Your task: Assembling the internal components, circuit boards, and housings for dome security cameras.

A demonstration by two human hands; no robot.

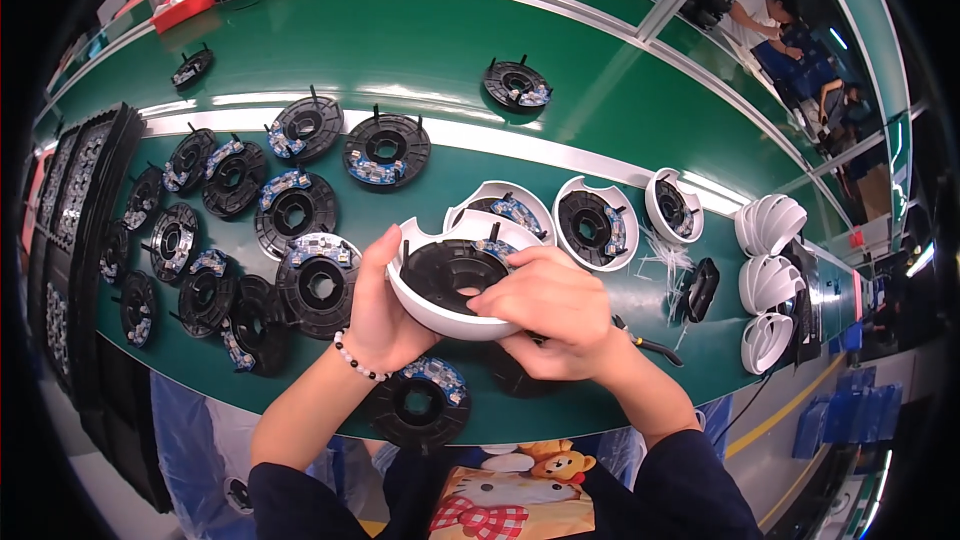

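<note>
From the head camera, looking down, we see our left hand [385, 315] cupped tight around the side of a white bowl-shaped shell [440, 315]. It holds the shell up just over the green table [600, 70]. A black round disc [445, 272] with a small blue circuit board [497, 248] sits inside the shell. Our right hand [550, 315] is closed on the shell's near rim, and its fingers [505, 292] press down on the disc.

We think the step in hand is pushing the disc into the shell. It looks nearly in, but we cannot tell if it sits flat. The next move would need an even push all round, with care for the little board and the thin pegs.

Many more black discs [300, 210] lie on the table to the left, well apart from our hands. One more disc [420, 402] lies just below our wrists. Three filled white shells [595, 223] sit in a row just behind the one we hold. Empty white shells [768, 285] are stacked at the right. A black-handled tool [650, 345] lies beside our right wrist.
</note>
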